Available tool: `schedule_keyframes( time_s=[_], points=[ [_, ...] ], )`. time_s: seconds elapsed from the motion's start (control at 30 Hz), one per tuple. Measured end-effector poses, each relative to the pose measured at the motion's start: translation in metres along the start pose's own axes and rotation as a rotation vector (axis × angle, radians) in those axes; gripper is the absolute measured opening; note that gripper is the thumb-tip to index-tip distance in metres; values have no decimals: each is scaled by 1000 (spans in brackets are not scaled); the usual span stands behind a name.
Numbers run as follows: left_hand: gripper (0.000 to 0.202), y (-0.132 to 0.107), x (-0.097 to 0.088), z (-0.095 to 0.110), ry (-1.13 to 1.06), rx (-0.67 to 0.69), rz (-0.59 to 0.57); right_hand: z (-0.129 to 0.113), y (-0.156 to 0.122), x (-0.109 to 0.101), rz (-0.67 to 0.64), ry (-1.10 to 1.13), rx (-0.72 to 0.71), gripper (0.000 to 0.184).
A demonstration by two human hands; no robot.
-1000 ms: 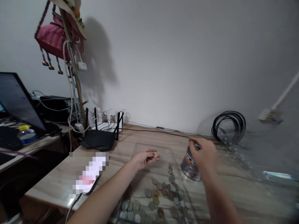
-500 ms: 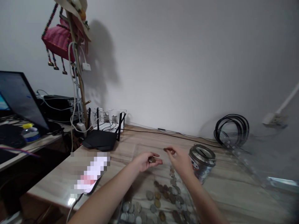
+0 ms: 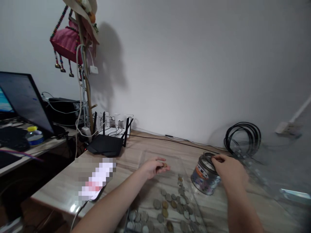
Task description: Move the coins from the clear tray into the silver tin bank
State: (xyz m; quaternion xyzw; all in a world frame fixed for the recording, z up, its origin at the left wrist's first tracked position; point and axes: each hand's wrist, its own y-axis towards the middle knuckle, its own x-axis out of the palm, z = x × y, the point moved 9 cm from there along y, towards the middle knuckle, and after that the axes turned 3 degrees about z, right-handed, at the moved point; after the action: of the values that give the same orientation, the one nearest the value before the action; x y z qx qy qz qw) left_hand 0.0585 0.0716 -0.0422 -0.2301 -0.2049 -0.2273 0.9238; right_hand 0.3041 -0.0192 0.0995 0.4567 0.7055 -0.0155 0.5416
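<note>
My left hand (image 3: 156,167) hovers over the clear tray, its fingers half curled around a coin (image 3: 165,165). My right hand (image 3: 229,168) is at the top of a metal tin (image 3: 206,174) with a printed label and a slotted lid. Thumb and fingertips are pinched together over the lid, and the coin between them is mostly hidden. Many loose silver and brass-coloured coins (image 3: 165,204) lie spread in the shallow clear plastic tray (image 3: 175,158), below and between my forearms.
A black router (image 3: 105,144) stands at the back left, with a lit phone (image 3: 97,181) in front of it. Coiled black cable (image 3: 243,137) leans on the wall at right, by a clear plastic sheet or lid (image 3: 262,178). A monitor (image 3: 26,100) is far left.
My right hand has moved right, from above the tray to the tin's lid, with the coin in its fingertips. My left hand stays over the tray. The view has shifted slightly.
</note>
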Motion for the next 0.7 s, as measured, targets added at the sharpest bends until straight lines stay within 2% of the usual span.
schedule_keyframes(
  time_s=[0.03,0.17,0.2,0.23,0.37,0.43,0.5,0.57,0.63,0.7],
  points=[
    [34,-1,1,1,8,5,-6,-3,-2,-2,27,-8,-27,21],
    [33,-1,1,1,23,14,-12,-32,-17,-20,299,135,-250,33],
    [33,-1,1,1,25,13,-12,-43,-22,-16,289,207,-322,33],
    [33,-1,1,1,27,10,-14,-55,-28,-5,217,280,-395,33],
    [30,1,1,0,28,24,-27,-109,-73,63,-292,460,-656,29],
    [26,3,0,2,28,49,-15,-126,-98,88,-433,483,-729,26],
    [20,4,-2,2,34,66,8,-134,-112,102,-468,501,-740,23],
    [15,5,-1,1,31,55,0,-134,-112,103,-425,520,-704,21],
    [17,6,1,-3,16,7,-31,-127,-102,91,-338,558,-650,21],
    [21,6,2,-8,2,-52,-45,-113,-82,66,-209,626,-567,24]
  ],
)
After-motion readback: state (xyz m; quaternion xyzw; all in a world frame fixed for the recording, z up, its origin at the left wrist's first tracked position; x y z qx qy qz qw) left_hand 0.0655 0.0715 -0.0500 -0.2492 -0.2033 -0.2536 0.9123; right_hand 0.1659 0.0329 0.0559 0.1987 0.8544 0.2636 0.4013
